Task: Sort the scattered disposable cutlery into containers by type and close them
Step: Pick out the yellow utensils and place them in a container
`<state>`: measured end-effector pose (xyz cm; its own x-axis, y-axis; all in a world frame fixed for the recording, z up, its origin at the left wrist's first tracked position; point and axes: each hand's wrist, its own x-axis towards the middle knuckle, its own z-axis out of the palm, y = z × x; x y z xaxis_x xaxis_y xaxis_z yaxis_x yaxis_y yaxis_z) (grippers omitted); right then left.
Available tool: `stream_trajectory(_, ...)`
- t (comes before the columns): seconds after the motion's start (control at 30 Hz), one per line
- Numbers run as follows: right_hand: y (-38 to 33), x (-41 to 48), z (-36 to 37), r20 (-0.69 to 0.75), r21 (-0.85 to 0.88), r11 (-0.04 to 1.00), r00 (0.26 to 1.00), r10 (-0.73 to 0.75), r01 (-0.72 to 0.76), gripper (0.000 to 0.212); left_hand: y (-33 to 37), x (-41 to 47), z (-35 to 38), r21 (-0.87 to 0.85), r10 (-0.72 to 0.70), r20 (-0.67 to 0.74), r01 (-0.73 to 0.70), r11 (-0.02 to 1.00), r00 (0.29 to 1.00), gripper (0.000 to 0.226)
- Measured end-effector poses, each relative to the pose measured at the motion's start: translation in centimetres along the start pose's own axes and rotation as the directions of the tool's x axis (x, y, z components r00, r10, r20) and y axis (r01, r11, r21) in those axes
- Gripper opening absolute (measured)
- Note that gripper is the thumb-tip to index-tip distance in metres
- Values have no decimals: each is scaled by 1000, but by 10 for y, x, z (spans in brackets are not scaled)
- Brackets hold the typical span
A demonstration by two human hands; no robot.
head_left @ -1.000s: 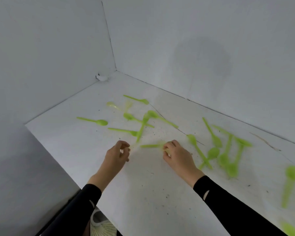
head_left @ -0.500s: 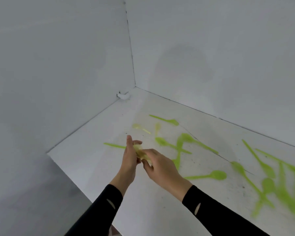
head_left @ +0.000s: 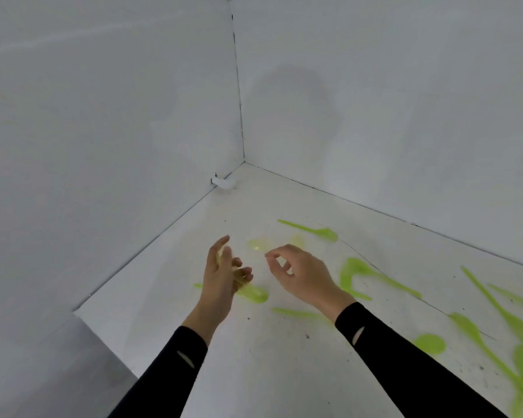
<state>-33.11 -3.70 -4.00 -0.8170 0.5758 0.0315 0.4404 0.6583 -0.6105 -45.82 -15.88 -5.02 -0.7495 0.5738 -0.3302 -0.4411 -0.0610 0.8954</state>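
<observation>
Left hand (head_left: 221, 279) curls its fingers round pale cutlery (head_left: 242, 280); right hand (head_left: 304, 274) shows fingers loosely curled, empty. Recommend gathering one type only, handles aligned.

Left wall (head_left: 103, 146) and far wall (head_left: 375, 116) meet in a corner and box in the table (head_left: 254, 372); a white lump (head_left: 224, 183) sits in that corner; green cutlery (head_left: 357, 268) litters the middle and right; bare surface lies near-centre and along the left edge.

Blurred green cutlery (head_left: 428, 344) runs off the right edge, types unreadable.
</observation>
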Motion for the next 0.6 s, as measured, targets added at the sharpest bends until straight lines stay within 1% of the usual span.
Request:
stream_trajectory(0.03, 10, 10, 1, -52, -54, 997, 997, 56, -59, 26, 3, 9, -1, 115, 25, 16, -27, 993, 1000, 15)
stream_trajectory(0.07, 20, 21, 2, -78, -138, 985, 992, 96, -106, 29, 6, 20, 0, 268, 56, 33, -62, 962, 998, 10)
stream_trajectory(0.1, 27, 31, 2, -85, -239, 962, 989, 118, -135, 33, 6, 32, 0, 422, 89, 53, -103, 901, 995, 7)
stream_trajectory(0.13, 33, 40, 2, -92, -331, 931, 987, 129, -153, 35, 5, 45, 0, 568, 131, 90, -159, 807, 987, 15)
stream_trajectory(0.17, 36, 48, 0, -96, -398, 902, 985, 140, -167, 36, 4, 58, -1, 690, 165, 144, -219, 690, 976, 23)
stream_trajectory(0.2, 39, 54, 0, -89, -445, 878, 984, 156, -179, 38, 3, 71, -1, 779, 186, 212, -281, 560, 960, 28)
stream_trajectory(0.23, 41, 59, 0, -73, -467, 862, 980, 187, -199, 40, 0, 82, -1, 833, 193, 287, -344, 432, 938, 29)
stream_trajectory(0.27, 44, 62, 1, -51, -479, 849, 973, 226, -223, 42, -3, 93, 0, 854, 177, 368, -407, 325, 913, 31)
stream_trajectory(0.3, 48, 63, 4, -27, -493, 838, 967, 254, -234, 41, -5, 101, 1, 855, 143, 437, -459, 242, 888, 38)
stream_trajectory(0.33, 50, 63, 7, -14, -515, 827, 967, 253, -224, 37, -7, 107, 2, 848, 105, 485, -497, 187, 868, 46)
stream_trajectory(0.37, 53, 62, 11, -14, -537, 816, 969, 246, -215, 33, -8, 111, 3, 841, 79, 514, -519, 153, 854, 50)
stream_trajectory(0.4, 55, 60, 13, -27, -538, 815, 971, 239, -215, 29, -9, 114, 2, 837, 77, 527, -533, 127, 846, 48)
stream_trajectory(0.43, 58, 57, 14, -52, -489, 839, 968, 244, -237, 27, -11, 117, 2, 834, 85, 536, -543, 104, 840, 42)
stream_trajectory(0.5, 61, 51, 12, -103, -278, 918, 959, 263, -282, 23, -12, 121, -1, 815, 90, 569, -575, 74, 817, 33)
stream_trajectory(0.57, 65, 43, 7, -182, -78, 967, 957, 227, -244, 18, -10, 120, 3, 792, 96, 599, -606, 75, 795, 28)
stream_trajectory(0.6, 64, 39, 4, -230, -22, 980, 955, 189, -199, 17, -9, 118, 6, 785, 111, 603, -612, 94, 790, 27)
